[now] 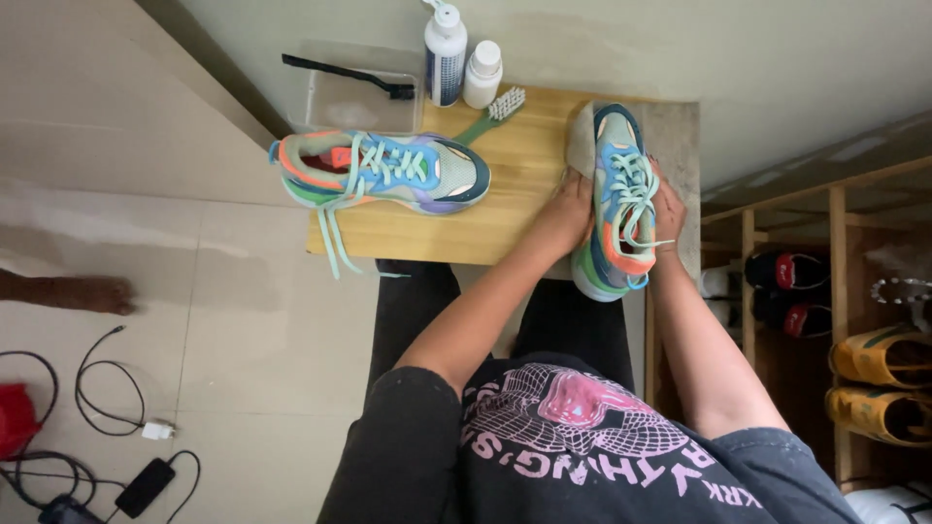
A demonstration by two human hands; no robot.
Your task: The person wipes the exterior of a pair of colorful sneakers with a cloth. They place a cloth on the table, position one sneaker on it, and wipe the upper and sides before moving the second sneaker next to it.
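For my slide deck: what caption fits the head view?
Both hands, left hand and right hand, grip a multicoloured sneaker over a wooden table.

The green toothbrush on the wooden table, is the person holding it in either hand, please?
No, the green toothbrush lies untouched on the table while the left hand and right hand hold a colourful sneaker.

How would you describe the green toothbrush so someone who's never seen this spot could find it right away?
Start at the small wooden table against the wall. At its far edge stand two white bottles; the green toothbrush lies just in front of them, between the two colourful sneakers. Its green handle and white bristles set it apart from the black brush resting over the clear tray nearby.
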